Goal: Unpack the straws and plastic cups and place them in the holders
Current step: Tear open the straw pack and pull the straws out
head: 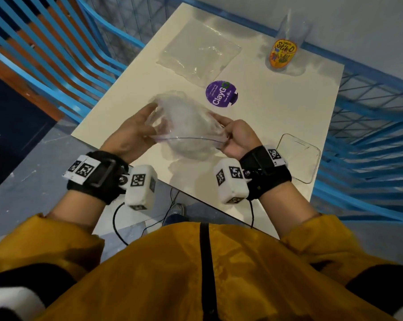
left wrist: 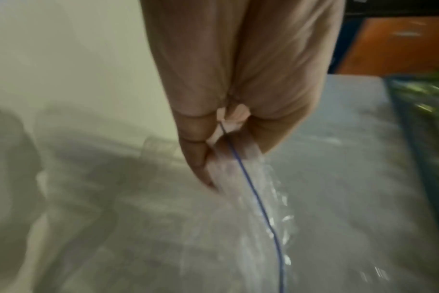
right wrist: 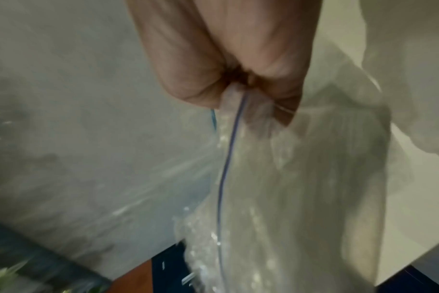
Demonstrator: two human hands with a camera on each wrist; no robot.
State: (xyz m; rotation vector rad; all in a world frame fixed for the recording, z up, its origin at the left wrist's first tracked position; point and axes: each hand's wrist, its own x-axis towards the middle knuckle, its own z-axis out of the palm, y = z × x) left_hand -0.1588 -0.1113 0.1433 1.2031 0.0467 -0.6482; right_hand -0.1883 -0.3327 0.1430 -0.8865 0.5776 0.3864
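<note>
A clear bag [head: 184, 126] with a purple zip line is held above the table [head: 276, 107], its zip edge stretched sideways from one hand to the other, its body bulging away from the person. The contents cannot be told. The left hand [head: 133, 133] is pinching the left end of the zip edge, the right hand [head: 237, 140] the right end. Beyond the hands, a flat empty bag [head: 199, 50], a purple lid [head: 221, 93] and an orange-labelled jar [head: 283, 52] are lying on the cream table. Just right of the right hand stands a clear box [head: 300, 156]. Blue railings [head: 369, 135] surround the table.
</note>
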